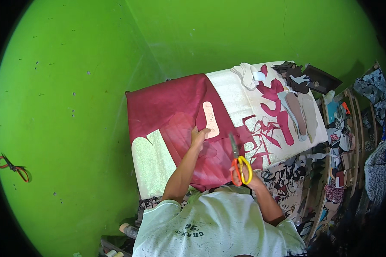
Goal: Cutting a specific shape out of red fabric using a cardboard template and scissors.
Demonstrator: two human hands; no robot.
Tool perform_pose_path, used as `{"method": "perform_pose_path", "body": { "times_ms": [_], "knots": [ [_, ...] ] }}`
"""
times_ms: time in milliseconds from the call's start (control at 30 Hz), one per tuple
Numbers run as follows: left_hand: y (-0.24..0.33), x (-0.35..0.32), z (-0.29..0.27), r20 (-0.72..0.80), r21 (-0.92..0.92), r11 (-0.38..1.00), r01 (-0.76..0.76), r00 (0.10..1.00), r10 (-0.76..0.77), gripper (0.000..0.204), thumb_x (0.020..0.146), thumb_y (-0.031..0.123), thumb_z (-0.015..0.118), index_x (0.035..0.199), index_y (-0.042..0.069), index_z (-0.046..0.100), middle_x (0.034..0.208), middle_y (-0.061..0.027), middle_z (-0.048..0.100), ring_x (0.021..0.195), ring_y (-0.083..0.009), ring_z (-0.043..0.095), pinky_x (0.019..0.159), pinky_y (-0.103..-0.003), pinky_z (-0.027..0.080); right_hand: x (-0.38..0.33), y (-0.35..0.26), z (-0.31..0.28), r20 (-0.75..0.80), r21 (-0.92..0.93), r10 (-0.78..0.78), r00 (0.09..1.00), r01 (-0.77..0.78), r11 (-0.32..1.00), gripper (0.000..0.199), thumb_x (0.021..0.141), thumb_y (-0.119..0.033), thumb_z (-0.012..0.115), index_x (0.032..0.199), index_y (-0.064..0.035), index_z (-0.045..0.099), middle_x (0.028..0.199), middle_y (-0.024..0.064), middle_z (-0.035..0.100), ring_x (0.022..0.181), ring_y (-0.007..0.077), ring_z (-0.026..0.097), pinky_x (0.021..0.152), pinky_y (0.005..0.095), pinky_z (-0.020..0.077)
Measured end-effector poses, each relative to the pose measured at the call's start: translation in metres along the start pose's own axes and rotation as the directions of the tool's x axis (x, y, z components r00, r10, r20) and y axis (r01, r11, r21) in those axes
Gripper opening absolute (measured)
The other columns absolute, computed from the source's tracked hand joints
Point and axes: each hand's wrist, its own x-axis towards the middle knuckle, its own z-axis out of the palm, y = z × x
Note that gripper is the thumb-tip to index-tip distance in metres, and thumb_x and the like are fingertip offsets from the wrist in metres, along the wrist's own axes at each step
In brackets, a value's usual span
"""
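**Two hands at work on maroon cloth with a sole-shaped template**

The left grip (198,136) pinches the near end of a pale pink, sole-shaped template (210,122), the thumb lying on top; its other fingers are largely hidden. The right grip (253,180) is wrapped around the orange and yellow handles of a pair of scissors (235,155), located to the near right of the template. The blades point away from the person; whether they are parted cannot be told.

The template lies on a sheet of maroon cloth (167,98), which extends mainly to its left over a white-covered counter (223,83). Right of the template are thin maroon offcuts (268,136) and, beyond these, grey and brown sole-shaped pieces (296,113). White sole shapes (244,76) lie to its far right, with dark pieces (298,85) and a dark tray (324,80) farther along. Well left of the template, a second pair of scissors (13,168), red-handled, is seen against the green wall (73,64).
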Motion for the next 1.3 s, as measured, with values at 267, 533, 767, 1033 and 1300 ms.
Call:
{"method": "perform_pose_path", "body": {
  "times_ms": [267, 533, 767, 1033, 1300],
  "knots": [
    [0.016, -0.013, 0.005, -0.073, 0.065, 0.996, 0.057, 0.996, -0.052, 0.035, 0.069, -0.002, 0.059, 0.104, 0.002, 0.057, 0.092, -0.0095, 0.064, 0.077, -0.0179, 0.063, 0.066, -0.03, 0.051, 0.014, 0.073, -0.007, 0.055, 0.315, 0.316, 0.947, -0.317, 0.895, 0.078, 0.081, -0.068, 0.034, 0.114, 0.0015, 0.045, 0.081, 0.011, 0.058, 0.066, 0.0195, 0.056, 0.06, 0.0298, 0.0442],
    [0.015, -0.014, 0.001, 0.001, 0.075, 0.995, 0.069, 0.998, -0.07, 0.033, 0.072, -0.007, 0.06, 0.104, 0.0, 0.056, 0.096, -0.0104, 0.064, 0.082, -0.0189, 0.062, 0.071, -0.03, 0.05, 0.046, 0.059, -0.002, -0.011, 0.188, 0.249, 0.968, -0.243, 0.952, 0.073, 0.084, -0.067, 0.03, 0.111, -0.001, 0.046, 0.078, 0.0085, 0.054, 0.065, 0.0158, 0.052, 0.062, 0.028, 0.043],
    [0.005, -0.006, -0.004, 0.038, 0.083, 0.995, 0.061, 0.997, -0.065, 0.032, 0.073, -0.008, 0.061, 0.103, 0.002, 0.058, 0.098, -0.011, 0.064, 0.085, -0.0188, 0.063, 0.074, -0.031, 0.051, 0.058, 0.054, -0.006, -0.02, 0.157, 0.266, 0.964, -0.26, 0.953, 0.067, 0.087, -0.061, 0.033, 0.11, 0.0007, 0.045, 0.08, 0.0094, 0.055, 0.064, 0.0155, 0.053, 0.061, 0.0272, 0.044],
    [-0.004, -0.001, -0.005, 0.073, 0.11, 0.993, 0.047, 0.996, -0.055, 0.033, 0.073, -0.006, 0.061, 0.105, 0.0, 0.057, 0.098, -0.0109, 0.064, 0.085, -0.0176, 0.061, 0.076, -0.029, 0.047, 0.072, 0.065, 0.002, -0.289, 0.348, 0.411, 0.865, -0.305, 0.886, 0.056, 0.089, -0.055, 0.04, 0.105, -0.002, 0.049, 0.08, 0.0088, 0.056, 0.058, 0.015, 0.051, 0.054, 0.0296, 0.0431],
    [-0.013, 0.0, -0.004, 0.02, 0.143, 0.99, -0.021, 1.0, 0.019, 0.03, 0.076, -0.006, 0.06, 0.105, -0.001, 0.057, 0.097, -0.0106, 0.064, 0.083, -0.0171, 0.062, 0.074, -0.028, 0.048, 0.069, 0.068, -0.004, -0.21, 0.413, 0.368, 0.906, -0.258, 0.873, 0.059, 0.087, -0.058, 0.041, 0.103, -0.002, 0.048, 0.078, 0.0089, 0.054, 0.051, 0.0126, 0.041, 0.046, 0.0261, 0.0319]
  ]
}}
